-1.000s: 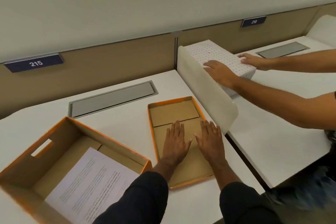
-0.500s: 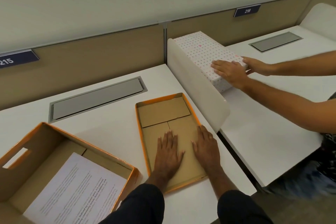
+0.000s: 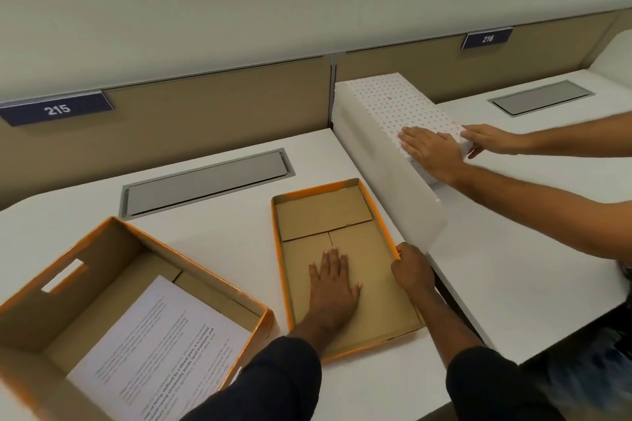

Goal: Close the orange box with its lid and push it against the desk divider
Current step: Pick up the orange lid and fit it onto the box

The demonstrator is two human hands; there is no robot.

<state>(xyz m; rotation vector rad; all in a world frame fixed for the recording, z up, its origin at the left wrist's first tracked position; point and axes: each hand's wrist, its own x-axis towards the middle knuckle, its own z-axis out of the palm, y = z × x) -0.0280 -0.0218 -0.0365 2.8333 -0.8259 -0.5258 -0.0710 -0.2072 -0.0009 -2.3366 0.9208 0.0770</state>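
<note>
The orange box (image 3: 58, 287) stands open at the lower left of the white desk, with a printed sheet (image 3: 160, 349) lying inside it. Its lid (image 3: 321, 212) lies upside down to the right, brown inside facing up, orange rim around it. My left hand (image 3: 333, 287) rests flat inside the lid with fingers spread. My right hand (image 3: 412, 270) curls over the lid's right rim, fingers on its outer edge. The white desk divider (image 3: 386, 164) rises just right of the lid.
Beyond the divider, another person's two hands (image 3: 434, 150) press on a white patterned box (image 3: 396, 102) on the neighbouring desk. A grey cable hatch (image 3: 205, 181) is set into my desk behind the lid. A tan back panel (image 3: 212, 113) carries the label 215.
My right hand has slid from lying flat inside the lid to its right rim and now grips it. My left hand stays flat. The other person's hands moved nearer along the patterned box.
</note>
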